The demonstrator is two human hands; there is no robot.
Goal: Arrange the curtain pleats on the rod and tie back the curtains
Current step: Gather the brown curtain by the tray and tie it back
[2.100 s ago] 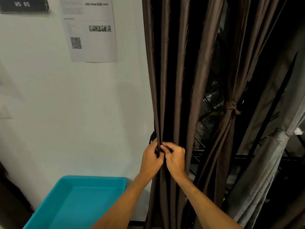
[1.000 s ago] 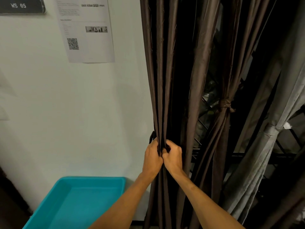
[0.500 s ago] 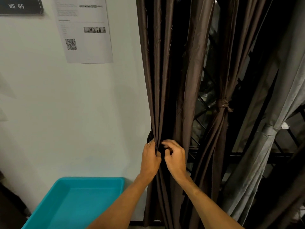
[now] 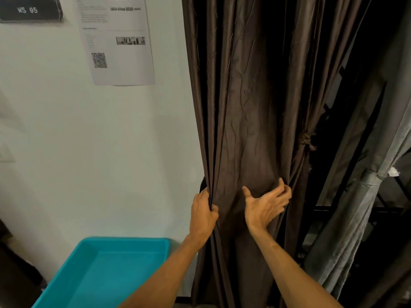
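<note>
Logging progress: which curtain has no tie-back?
The front brown curtain by the wall, gripped by the left hand. The brown curtain behind and the grey curtain are each tied.

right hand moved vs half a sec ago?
Yes. The right hand has shifted rightward, away from the left hand and toward the tieback knot, spreading the brown curtain.

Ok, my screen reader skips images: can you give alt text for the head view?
A person's left hand grips the gathered edge of a brown curtain while the open right hand reaches across its fabric; a teal bin sits at lower left.
</note>
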